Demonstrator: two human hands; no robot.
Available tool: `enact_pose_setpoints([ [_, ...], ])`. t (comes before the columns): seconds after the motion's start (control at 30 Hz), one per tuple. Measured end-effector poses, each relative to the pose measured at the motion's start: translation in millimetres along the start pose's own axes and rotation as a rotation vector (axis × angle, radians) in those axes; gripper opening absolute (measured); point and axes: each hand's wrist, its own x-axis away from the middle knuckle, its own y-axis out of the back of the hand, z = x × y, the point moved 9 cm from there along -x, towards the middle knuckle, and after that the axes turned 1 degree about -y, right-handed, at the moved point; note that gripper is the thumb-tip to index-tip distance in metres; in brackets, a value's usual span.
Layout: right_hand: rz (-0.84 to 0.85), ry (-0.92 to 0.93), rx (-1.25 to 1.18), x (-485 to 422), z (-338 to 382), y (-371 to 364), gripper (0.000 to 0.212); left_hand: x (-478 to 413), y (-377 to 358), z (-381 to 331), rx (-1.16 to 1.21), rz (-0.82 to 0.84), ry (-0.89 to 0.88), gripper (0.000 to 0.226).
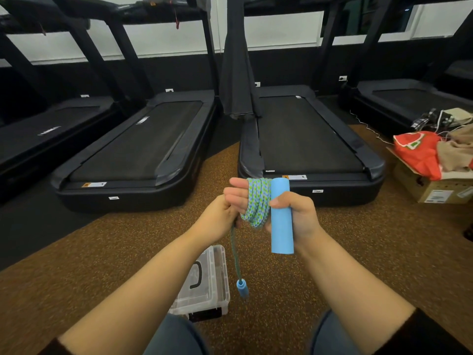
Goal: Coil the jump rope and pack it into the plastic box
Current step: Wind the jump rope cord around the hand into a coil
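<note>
Left hand's [222, 213] bent fingers [236, 195] hold the wound jump rope [258, 202]; right hand [297, 213] grips a blue handle [281, 219]. The other handle [242, 288], dangling toward 6 o'clock near the plastic box [204, 283], may pull loops loose.

A gym: treadmills [133, 147] stand in a row on speckled rubber flooring [358, 239] below windows [281, 29].

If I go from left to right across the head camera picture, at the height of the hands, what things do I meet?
left hand → coiled green-and-blue braided jump rope → light blue foam cylinder handle → right hand → brown cardboard box
</note>
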Motion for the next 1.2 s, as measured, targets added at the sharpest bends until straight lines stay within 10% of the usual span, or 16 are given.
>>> enact_pose_setpoints([
  [0.13,-0.032,0.003,0.028,2.4,0.1,3.3,0.047,3.1,-5.6,-1.2,0.008,0.07,-0.016,0.027],
  [1.2,-0.103,-0.149,-0.049,-23.1,-21.7,24.5,0.079,15.5,-17.7,17.9,-0.412,0.217,-0.031,0.024],
])
